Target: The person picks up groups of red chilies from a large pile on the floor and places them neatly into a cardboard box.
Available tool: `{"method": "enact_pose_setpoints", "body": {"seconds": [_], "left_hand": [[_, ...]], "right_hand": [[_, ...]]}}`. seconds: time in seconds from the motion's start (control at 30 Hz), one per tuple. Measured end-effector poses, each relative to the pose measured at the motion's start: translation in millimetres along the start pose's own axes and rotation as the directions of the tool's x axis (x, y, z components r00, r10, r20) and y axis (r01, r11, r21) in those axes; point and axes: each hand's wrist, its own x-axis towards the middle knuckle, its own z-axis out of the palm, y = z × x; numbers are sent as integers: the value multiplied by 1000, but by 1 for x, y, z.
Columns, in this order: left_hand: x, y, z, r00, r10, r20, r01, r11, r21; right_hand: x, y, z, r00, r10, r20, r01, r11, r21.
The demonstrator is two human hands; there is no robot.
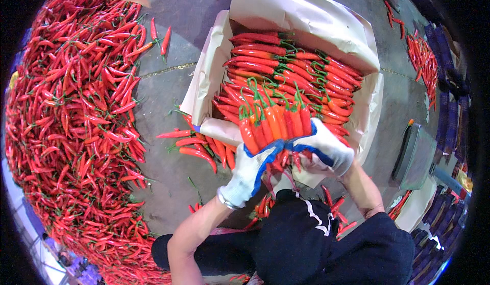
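Note:
Between my two gloved hands is a bunch of red chili peppers (pixel 275 124), their green stems pointing away from me. My left hand (pixel 250 170), in a white glove with a blue palm, is closed round the bunch's left side. On its right side, my right hand (pixel 326 147) grips it in a matching glove. The bunch is held over the near edge of a box lined with pale paper (pixel 365 109). Inside the box, more red chilies (pixel 301 75) lie in neat rows, several layers of stems showing. The fingertips beneath the bunch are partly hidden.
A large heap of loose red chilies (pixel 76 116) spreads along the left. A few chilies (pixel 199 149) lie on the grey floor (pixel 163 91) beside the box. At the right are a grey scale-like device (pixel 414 157), a smaller chili pile (pixel 422 65) and stacked dark crates (pixel 446 88).

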Motion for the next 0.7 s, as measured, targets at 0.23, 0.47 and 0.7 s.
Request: {"method": "enact_pose_setpoints", "body": {"seconds": [0.23,0.47,0.7], "left_hand": [[92,-55,60,981,156,118,-135,976,-172],[148,-75,99,985,-162,-57,107,839,-534],[122,-58,94,967,-241,86,254,872,-419]], "right_hand": [[28,-110,-77,998,-14,-56,-21,822,-569],[96,-124,-114,970,-239,-35,0,145,-989],[72,-95,-131,740,-665,-101,90,247,-965]]}}
